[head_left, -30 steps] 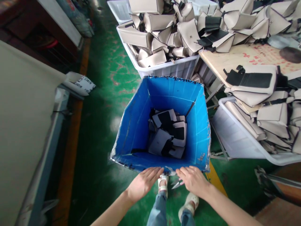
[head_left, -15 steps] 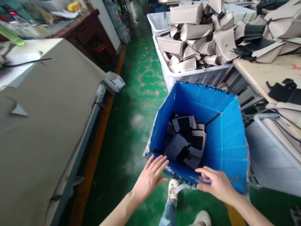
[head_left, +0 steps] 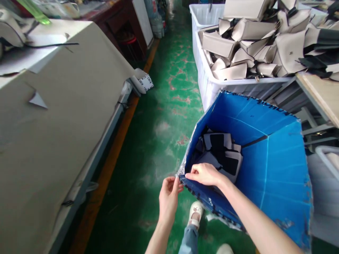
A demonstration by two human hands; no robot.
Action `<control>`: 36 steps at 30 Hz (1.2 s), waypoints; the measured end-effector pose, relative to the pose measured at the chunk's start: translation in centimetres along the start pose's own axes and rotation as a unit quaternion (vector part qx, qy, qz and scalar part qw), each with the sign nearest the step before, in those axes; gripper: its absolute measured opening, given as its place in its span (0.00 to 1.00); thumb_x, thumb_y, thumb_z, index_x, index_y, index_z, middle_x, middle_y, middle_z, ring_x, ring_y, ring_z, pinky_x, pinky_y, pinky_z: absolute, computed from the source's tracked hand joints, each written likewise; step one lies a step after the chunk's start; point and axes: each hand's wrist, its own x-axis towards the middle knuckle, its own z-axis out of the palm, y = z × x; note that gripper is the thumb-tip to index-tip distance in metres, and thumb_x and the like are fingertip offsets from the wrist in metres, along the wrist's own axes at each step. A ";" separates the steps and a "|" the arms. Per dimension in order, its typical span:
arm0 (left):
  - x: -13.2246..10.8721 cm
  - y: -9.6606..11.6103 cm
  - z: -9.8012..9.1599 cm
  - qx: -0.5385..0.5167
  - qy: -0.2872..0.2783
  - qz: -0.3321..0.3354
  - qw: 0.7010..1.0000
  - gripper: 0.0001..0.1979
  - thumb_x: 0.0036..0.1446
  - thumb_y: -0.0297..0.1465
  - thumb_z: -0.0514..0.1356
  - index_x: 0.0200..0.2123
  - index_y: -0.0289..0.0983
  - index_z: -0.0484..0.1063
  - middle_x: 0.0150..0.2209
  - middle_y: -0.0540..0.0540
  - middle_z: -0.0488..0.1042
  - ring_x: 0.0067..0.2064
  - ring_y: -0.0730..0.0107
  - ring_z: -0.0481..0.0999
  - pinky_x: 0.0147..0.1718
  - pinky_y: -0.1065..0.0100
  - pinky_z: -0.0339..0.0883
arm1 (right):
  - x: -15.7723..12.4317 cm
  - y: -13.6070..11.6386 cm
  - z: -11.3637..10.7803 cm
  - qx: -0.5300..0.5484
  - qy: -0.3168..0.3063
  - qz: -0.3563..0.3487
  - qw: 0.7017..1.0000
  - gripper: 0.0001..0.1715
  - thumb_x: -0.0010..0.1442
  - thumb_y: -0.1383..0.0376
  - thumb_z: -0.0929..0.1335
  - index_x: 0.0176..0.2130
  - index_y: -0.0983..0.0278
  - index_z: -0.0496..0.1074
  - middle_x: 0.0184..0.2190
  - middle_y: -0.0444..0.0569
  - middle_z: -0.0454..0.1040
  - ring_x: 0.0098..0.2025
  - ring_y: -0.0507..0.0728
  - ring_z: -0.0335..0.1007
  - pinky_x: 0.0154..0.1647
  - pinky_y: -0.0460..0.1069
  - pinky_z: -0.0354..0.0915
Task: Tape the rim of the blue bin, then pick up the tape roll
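A deep blue box [head_left: 280,169] with a taped, ragged rim stands before me on the floor. Several grey-and-black bag pieces [head_left: 224,150] lie at its bottom. At the box's near left corner, my left hand [head_left: 169,194] pinches the rim from outside, thumb on top. My right hand [head_left: 205,173] reaches across the opening and grips the same rim just right of that corner, its fingers curled over the edge. The right forearm hides part of the near wall and some of the pieces inside.
A white plastic bin [head_left: 209,83] heaped with beige bags [head_left: 246,38] stands beyond the box. A wooden table [head_left: 321,93] and a second bin [head_left: 323,183] are at the right. Along the left runs a covered bench [head_left: 71,102], beside the green floor [head_left: 150,141].
Both hands have come to the near left corner and closed on the rim; my right hand crossed leftward over the box. The view has shifted, so the box sits farther right.
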 end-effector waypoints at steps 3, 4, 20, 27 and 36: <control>0.3 -0.2 -0.6 0.011 -0.016 -0.006 1.000 0.18 0.53 0.46 0.57 0.36 0.37 0.65 0.32 0.48 0.72 0.33 0.66 0.74 0.33 0.65 0.69 | 0.4 -0.5 -0.3 -0.015 -0.011 -0.005 1.000 0.28 0.53 0.41 0.62 0.30 0.61 0.73 0.28 0.44 0.75 0.29 0.51 0.67 0.28 0.46 0.52; 0.5 -0.3 -0.8 0.016 -0.013 -0.009 1.000 0.18 0.53 0.47 0.57 0.36 0.37 0.66 0.32 0.48 0.72 0.34 0.65 0.74 0.33 0.66 0.69 | 0.5 -0.6 -0.4 -0.020 -0.012 -0.005 1.000 0.29 0.53 0.40 0.62 0.29 0.61 0.73 0.28 0.45 0.75 0.29 0.51 0.67 0.28 0.46 0.52; 4.3 -1.9 1.9 -0.215 -0.011 -0.053 0.975 0.19 0.47 0.43 0.64 0.38 0.38 0.68 0.30 0.53 0.67 0.28 0.78 0.67 0.29 0.75 0.63 | -4.6 -2.7 8.8 -0.265 0.192 -0.057 0.943 0.27 0.58 0.72 0.62 0.57 0.71 0.57 0.42 0.56 0.71 0.33 0.55 0.70 0.31 0.49 0.64; 5.2 -3.2 -1.0 -0.191 -0.103 -0.047 0.975 0.18 0.46 0.39 0.65 0.39 0.36 0.72 0.37 0.46 0.72 0.36 0.72 0.71 0.38 0.71 0.65 | -3.5 -1.5 8.3 -0.263 0.189 -0.087 0.942 0.13 0.65 0.66 0.57 0.45 0.65 0.65 0.30 0.47 0.71 0.29 0.53 0.69 0.27 0.48 0.61; 4.0 -2.9 1.4 -0.060 -0.093 0.027 0.993 0.12 0.56 0.41 0.57 0.34 0.38 0.68 0.28 0.51 0.67 0.30 0.73 0.66 0.31 0.72 0.61 | -8.5 1.1 9.1 -0.335 0.216 -0.086 0.913 0.10 0.64 0.67 0.59 0.44 0.68 0.64 0.27 0.49 0.69 0.30 0.56 0.66 0.30 0.51 0.60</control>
